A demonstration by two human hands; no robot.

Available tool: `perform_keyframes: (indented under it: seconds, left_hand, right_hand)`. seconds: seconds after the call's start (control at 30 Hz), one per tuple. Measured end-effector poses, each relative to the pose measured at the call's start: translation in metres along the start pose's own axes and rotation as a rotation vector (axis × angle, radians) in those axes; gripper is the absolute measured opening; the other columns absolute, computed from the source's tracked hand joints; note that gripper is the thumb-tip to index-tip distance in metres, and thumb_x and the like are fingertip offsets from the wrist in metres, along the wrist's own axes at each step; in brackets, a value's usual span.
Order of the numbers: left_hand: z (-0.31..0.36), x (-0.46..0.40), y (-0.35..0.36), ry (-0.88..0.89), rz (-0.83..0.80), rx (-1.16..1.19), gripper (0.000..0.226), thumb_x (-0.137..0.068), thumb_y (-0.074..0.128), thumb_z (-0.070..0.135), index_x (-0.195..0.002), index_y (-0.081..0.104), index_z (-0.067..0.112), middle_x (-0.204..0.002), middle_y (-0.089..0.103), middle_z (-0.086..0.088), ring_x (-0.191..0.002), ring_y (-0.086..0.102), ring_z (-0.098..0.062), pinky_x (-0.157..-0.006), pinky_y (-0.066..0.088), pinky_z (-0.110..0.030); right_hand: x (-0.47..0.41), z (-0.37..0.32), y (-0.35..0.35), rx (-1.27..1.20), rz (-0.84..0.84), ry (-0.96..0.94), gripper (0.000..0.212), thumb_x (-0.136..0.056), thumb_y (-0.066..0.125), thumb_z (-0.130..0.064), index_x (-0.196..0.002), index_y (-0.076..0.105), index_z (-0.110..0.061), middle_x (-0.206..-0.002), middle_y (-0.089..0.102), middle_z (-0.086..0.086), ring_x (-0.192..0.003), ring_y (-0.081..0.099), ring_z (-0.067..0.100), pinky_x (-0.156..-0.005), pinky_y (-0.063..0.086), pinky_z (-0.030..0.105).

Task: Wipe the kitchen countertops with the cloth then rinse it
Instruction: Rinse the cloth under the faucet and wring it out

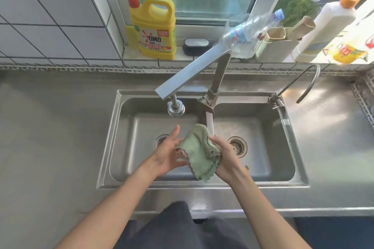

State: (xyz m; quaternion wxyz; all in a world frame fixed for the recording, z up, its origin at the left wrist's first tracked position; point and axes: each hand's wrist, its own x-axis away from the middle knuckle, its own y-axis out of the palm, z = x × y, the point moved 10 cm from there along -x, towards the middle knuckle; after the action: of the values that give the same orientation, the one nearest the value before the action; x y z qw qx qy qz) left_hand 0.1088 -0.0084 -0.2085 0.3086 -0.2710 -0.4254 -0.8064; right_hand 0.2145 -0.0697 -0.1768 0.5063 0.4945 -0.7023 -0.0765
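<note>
Holding the cloth [199, 152] over the double sink [291, 141], you've got both hands on it right at the divider between the two basins. It's a soft green cloth, fuzzy like microfibre, with a wavy scalloped hem and a thin brownish edge, bunched and folded over itself. Your right hand [226, 159] has its fingers curled around the cloth's right side, gripping it. Your left hand [170, 153] lies with fingers fairly straight and spread, palm turned toward the cloth, touching its left edge rather than closing on it.

Above your hands sits the tap [190, 73], a flat, angular steel arm reaching left, with a round chrome head [176, 108] hanging over the left basin. Whether water is running, you can't tell from here. A thin curved spout [307, 83] stands at the sink's back right corner. Both basins are brushed steel with round drains; the right drain [237, 145] shows a perforated strainer.

The desk [50, 137] around the sink is the same dull steel, with bright sunlight glaring across its right side. On the tiled window ledge behind: a yellow detergent jug [155, 30] with a red pump, a small dark dish [196, 46], a crumpled clear plastic bottle [247, 30], and a tall white bottle [327, 26] with an orange cap.
</note>
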Motion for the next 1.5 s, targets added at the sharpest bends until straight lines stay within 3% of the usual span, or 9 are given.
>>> perform_keyframes:
  seconds: [0.1, 0.2, 0.3, 0.4, 0.6, 0.73, 0.9, 1.23, 1.5]
  left_hand:
    - [-0.004, -0.017, -0.001, -0.012, 0.102, 0.023, 0.049, -0.098, 0.06, 0.055, -0.121, 0.076, 0.014, -0.103, 0.08, -0.007, -0.088, 0.077, -0.018, -0.074, 0.062, -0.031]
    - [0.001, -0.023, -0.027, 0.08, 0.321, -0.006, 0.025, -0.095, 0.07, 0.028, -0.114, 0.068, 0.012, -0.088, 0.08, -0.004, -0.073, 0.075, -0.016, -0.064, 0.06, -0.029]
    - [0.005, -0.021, -0.045, 0.114, 0.406, 0.053, 0.032, -0.104, 0.06, 0.02, -0.132, 0.061, 0.004, -0.12, 0.074, -0.022, -0.098, 0.071, -0.033, -0.082, 0.06, -0.05]
    - [0.012, -0.012, -0.058, 0.142, 0.441, 0.132, 0.036, -0.107, 0.053, 0.017, -0.14, 0.056, 0.004, -0.135, 0.066, -0.026, -0.1, 0.07, -0.035, -0.066, 0.064, -0.049]
    - [0.025, 0.004, -0.085, 0.208, 0.567, 0.205, 0.011, -0.106, 0.055, 0.013, -0.112, 0.063, 0.008, -0.092, 0.08, -0.01, -0.078, 0.077, -0.026, -0.047, 0.061, -0.04]
    - [0.032, 0.003, -0.086, 0.229, 0.559, 0.205, 0.012, -0.107, 0.055, 0.013, -0.116, 0.061, 0.007, -0.106, 0.074, -0.014, -0.092, 0.071, -0.03, -0.048, 0.061, -0.038]
    - [0.035, 0.0, -0.086, 0.229, 0.558, 0.197, 0.012, -0.106, 0.055, 0.012, -0.114, 0.061, 0.006, -0.11, 0.072, -0.016, -0.094, 0.071, -0.029, -0.058, 0.063, -0.039]
    - [0.051, -0.011, -0.078, 0.251, 0.538, 0.194, 0.008, -0.107, 0.055, 0.012, -0.104, 0.062, 0.008, -0.095, 0.076, -0.011, -0.079, 0.075, -0.025, -0.049, 0.061, -0.037]
    - [0.053, -0.025, -0.077, 0.24, 0.534, 0.152, 0.009, -0.108, 0.053, 0.012, -0.109, 0.06, 0.007, -0.104, 0.073, -0.014, -0.092, 0.07, -0.029, -0.09, 0.055, -0.047]
  right_hand:
    - [-0.022, 0.006, -0.009, 0.129, 0.001, 0.045, 0.042, -0.091, 0.067, -0.025, -0.124, 0.066, 0.001, -0.113, 0.07, 0.023, -0.099, 0.07, 0.035, -0.097, 0.053, 0.047]
    - [-0.043, 0.001, -0.032, 0.377, 0.171, 0.038, 0.022, -0.09, 0.066, -0.016, -0.107, 0.071, -0.004, -0.102, 0.072, 0.019, -0.088, 0.069, 0.028, -0.079, 0.056, 0.038]
    - [-0.056, -0.029, -0.049, 0.721, 0.371, -0.029, 0.017, -0.093, 0.059, -0.013, -0.094, 0.076, -0.014, -0.086, 0.071, 0.004, -0.073, 0.062, 0.015, -0.07, 0.051, 0.034]
    - [-0.062, -0.075, -0.044, 0.993, 0.496, -0.206, 0.017, -0.093, 0.059, -0.019, -0.102, 0.072, -0.01, -0.093, 0.071, 0.006, -0.088, 0.065, 0.023, -0.083, 0.053, 0.04]
    - [-0.069, -0.149, -0.023, 1.45, 0.69, -0.369, 0.037, -0.094, 0.056, -0.044, -0.109, 0.054, -0.01, -0.11, 0.064, 0.009, -0.104, 0.061, 0.034, -0.084, 0.047, 0.04]
    - [-0.098, -0.144, -0.003, 1.748, 0.557, -0.267, 0.034, -0.102, 0.044, -0.032, -0.115, 0.06, -0.005, -0.117, 0.064, 0.018, -0.109, 0.061, 0.04, -0.078, 0.041, 0.039]
    - [-0.102, -0.138, 0.004, 1.905, 0.569, -0.345, 0.022, -0.096, 0.043, -0.002, -0.102, 0.064, -0.001, -0.107, 0.066, 0.02, -0.098, 0.065, 0.041, -0.071, 0.042, 0.037]
    - [-0.11, -0.126, 0.013, 1.981, 0.561, -0.398, 0.027, -0.091, 0.044, 0.006, -0.105, 0.067, -0.001, -0.106, 0.07, 0.021, -0.097, 0.066, 0.043, -0.07, 0.042, 0.038]
    - [-0.114, -0.123, 0.01, 1.981, 0.553, -0.394, 0.026, -0.092, 0.043, 0.006, -0.103, 0.065, -0.001, -0.104, 0.071, 0.02, -0.095, 0.067, 0.042, -0.067, 0.041, 0.037]
